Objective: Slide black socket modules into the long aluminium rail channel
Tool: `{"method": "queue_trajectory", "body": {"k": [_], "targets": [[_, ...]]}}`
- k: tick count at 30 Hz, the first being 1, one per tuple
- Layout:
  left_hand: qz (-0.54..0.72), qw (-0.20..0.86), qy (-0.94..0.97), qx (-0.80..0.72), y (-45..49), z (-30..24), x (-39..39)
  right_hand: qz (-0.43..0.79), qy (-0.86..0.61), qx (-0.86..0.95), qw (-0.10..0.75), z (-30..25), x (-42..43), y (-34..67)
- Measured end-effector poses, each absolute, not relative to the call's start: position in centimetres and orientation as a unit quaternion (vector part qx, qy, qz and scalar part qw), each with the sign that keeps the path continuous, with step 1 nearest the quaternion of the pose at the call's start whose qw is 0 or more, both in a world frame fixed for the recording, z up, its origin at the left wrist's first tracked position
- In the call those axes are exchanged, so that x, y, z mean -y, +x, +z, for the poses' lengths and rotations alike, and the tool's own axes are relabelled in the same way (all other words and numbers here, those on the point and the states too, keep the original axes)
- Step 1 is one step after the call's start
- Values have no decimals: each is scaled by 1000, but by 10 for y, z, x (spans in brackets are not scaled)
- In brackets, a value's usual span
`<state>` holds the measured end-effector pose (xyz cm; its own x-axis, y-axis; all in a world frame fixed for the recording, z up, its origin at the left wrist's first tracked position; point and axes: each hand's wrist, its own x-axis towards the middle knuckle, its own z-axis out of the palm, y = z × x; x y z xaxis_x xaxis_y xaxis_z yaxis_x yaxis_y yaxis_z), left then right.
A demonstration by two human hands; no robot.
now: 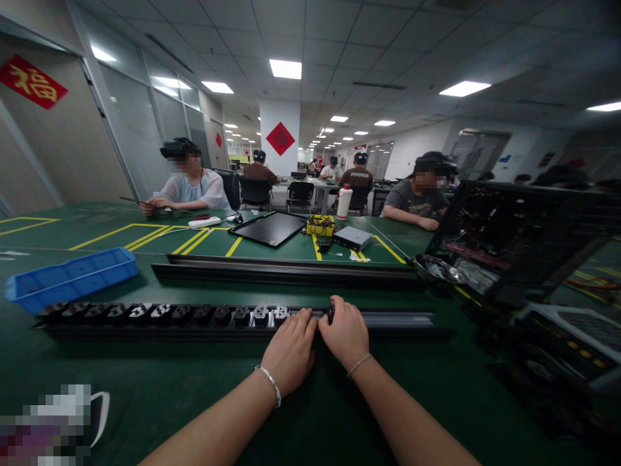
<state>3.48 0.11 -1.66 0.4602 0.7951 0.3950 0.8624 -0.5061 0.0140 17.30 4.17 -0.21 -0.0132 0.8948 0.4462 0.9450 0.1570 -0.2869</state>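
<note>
A long black channel [407,320] lies across the green table in front of me. Its left part holds a row of socket modules [160,310], some with pale metal faces, others dark. My left hand [290,349] rests over the channel just right of the last visible module, its fingers together and curled over the edge. What lies beneath those fingertips is hidden. Close beside it, my right hand [345,329] pinches a small black module [331,315] above the channel, mostly covered by the fingers. To the right of my hands the channel's pale inner floor shows.
Behind lies a second black channel [291,273]. A blue divided bin [72,278] stands left, and a metal bowl [439,267] right, near an open computer case [514,226]. Further back are a black panel [269,228], a grey box [352,238] and seated people.
</note>
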Motion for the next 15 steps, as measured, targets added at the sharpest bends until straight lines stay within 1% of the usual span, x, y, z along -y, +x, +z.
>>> {"method": "queue_trajectory", "body": {"k": [15], "targets": [[-161,103,-854,484,36,-13,-2,-36,-640,713,286,-5,-43,174]]}}
